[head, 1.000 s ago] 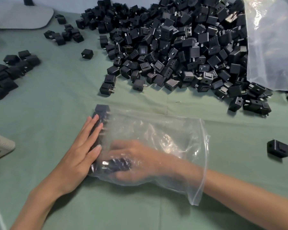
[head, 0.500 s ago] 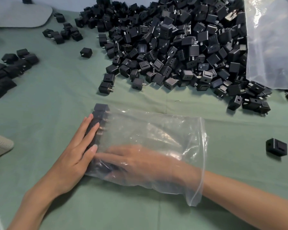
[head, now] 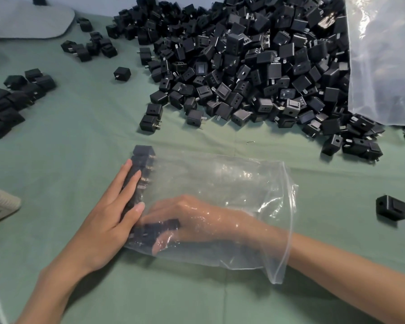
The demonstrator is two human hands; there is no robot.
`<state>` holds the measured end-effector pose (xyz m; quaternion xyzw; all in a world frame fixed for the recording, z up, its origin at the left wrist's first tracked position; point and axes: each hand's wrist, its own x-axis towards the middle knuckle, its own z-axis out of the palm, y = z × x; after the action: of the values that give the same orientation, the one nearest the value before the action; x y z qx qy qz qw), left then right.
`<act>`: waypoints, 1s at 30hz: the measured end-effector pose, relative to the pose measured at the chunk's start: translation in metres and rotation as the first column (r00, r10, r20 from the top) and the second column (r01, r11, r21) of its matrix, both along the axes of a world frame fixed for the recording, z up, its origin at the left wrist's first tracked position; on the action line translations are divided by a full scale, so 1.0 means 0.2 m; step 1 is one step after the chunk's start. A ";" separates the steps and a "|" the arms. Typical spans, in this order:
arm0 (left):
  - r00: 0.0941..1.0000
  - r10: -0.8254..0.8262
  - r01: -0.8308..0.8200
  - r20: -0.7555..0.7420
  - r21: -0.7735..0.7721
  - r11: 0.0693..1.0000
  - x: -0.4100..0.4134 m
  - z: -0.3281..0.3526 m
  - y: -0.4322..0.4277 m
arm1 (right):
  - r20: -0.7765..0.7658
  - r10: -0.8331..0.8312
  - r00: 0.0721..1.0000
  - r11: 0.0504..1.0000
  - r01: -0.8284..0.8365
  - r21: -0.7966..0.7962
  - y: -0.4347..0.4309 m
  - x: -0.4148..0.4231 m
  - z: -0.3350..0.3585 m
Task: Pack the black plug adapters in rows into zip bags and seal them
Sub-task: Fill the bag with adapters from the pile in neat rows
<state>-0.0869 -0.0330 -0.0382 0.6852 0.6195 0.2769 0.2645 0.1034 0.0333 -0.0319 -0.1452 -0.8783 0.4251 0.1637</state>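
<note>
A clear zip bag (head: 220,178) lies flat on the green cloth, its open mouth facing right. A row of black plug adapters (head: 143,157) lines the bag's closed left end. My left hand (head: 110,216) rests outside the bag with straight fingers pressing against that row. My right hand (head: 204,220) is inside the bag up to the wrist. Its fingers and thumb grip a black adapter (head: 164,226) at the near end of the row.
A big pile of loose adapters (head: 243,66) fills the far middle and right, spilling from a large plastic bag (head: 384,54). Smaller groups lie at the left (head: 12,99) and far left (head: 89,46). One adapter (head: 391,206) sits alone at the right. A white object (head: 0,202) lies at the left edge.
My right hand's fingers lay stretched toward the row half a second ago; now they curl round an adapter at the row's near end. My left hand has stayed in place.
</note>
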 end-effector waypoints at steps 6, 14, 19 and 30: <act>0.983 0.035 -0.035 -0.179 0.007 0.999 0.03 0.00 0.01 | 0.059 0.035 0.998 0.999 -0.037 0.038 0.01 0.01 -0.01; 0.966 0.029 -0.028 -0.258 0.008 1.000 0.03 0.00 0.02 | 0.066 0.029 0.997 0.993 -0.036 0.112 0.00 0.03 0.03; 0.937 0.028 -0.015 -0.349 0.038 0.999 0.06 0.01 0.04 | 0.108 -0.009 0.994 0.995 -0.002 0.095 0.01 0.03 0.00; 0.896 -0.031 0.047 -0.443 0.025 0.999 0.05 0.02 0.04 | 0.130 -0.074 0.989 0.980 0.048 0.195 0.08 0.01 -0.27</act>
<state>-0.0765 -0.0257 -0.0348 0.7469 0.6448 0.1194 0.1102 0.1056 0.0500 -0.0849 -0.1844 -0.9193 0.3226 0.1295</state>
